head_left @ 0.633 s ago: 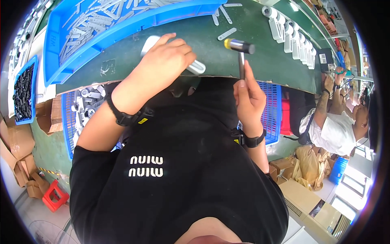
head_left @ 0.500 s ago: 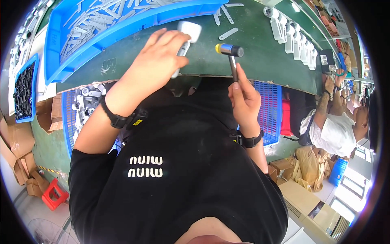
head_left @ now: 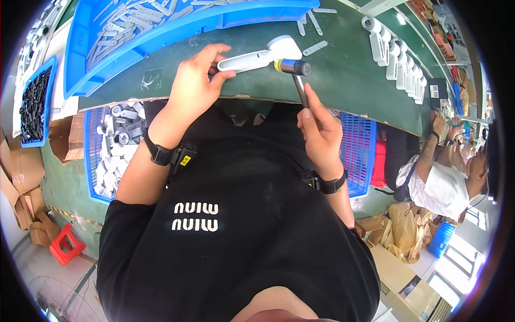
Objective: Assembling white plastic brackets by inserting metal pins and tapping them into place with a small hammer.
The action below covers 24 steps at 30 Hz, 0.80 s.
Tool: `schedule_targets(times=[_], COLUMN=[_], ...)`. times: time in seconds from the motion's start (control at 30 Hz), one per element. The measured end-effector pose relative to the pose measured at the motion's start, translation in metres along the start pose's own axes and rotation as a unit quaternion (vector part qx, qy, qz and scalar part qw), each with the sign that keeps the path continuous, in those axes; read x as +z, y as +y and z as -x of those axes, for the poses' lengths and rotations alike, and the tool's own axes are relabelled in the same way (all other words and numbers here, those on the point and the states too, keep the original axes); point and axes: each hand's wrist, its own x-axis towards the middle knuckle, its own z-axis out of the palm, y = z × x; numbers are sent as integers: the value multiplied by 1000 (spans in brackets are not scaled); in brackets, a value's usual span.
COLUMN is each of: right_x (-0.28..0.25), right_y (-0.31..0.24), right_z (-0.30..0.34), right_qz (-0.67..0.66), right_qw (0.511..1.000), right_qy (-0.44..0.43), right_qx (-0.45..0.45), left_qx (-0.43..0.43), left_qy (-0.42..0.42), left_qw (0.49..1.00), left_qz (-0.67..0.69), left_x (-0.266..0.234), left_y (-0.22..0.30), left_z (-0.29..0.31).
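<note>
A white plastic part (head_left: 247, 61) with a long handle and a wide round head lies level over the green bench. My left hand (head_left: 197, 75) grips its handle end between thumb and fingers, and the head points right. My right hand (head_left: 323, 131) is closed round the shaft of a small mallet (head_left: 294, 66) with one yellow and one black face. The mallet's yellow end is at the part's head, overlapping it in view; whether they touch, I cannot tell.
A blue tray (head_left: 214, 24) of grey strips fills the back left, with several loose strips (head_left: 315, 48) beside it. Finished-looking white parts (head_left: 402, 64) stand in a row at right. Blue baskets (head_left: 358, 153) flank my lap. A co-worker (head_left: 437, 174) sits at far right.
My left hand has turned the white part from upright to lying sideways, its head now to the right. The mallet has shifted slightly left, up against the head in view.
</note>
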Motion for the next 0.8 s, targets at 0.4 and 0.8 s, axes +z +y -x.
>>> schedule_targets(times=[0.4, 0.8], right_x=[-8, 1], right_y=[-20, -17], right_z=[-18, -40], right_qz=[16, 150], right_qw=[999, 983], right_qy=[25, 17], right_qx=[-39, -102], left_qx=[186, 234], left_qy=[13, 47], left_qw=[977, 968], left_qz=[-102, -71], left_x=[5, 19], left_y=[3, -12], left_z=[-12, -12])
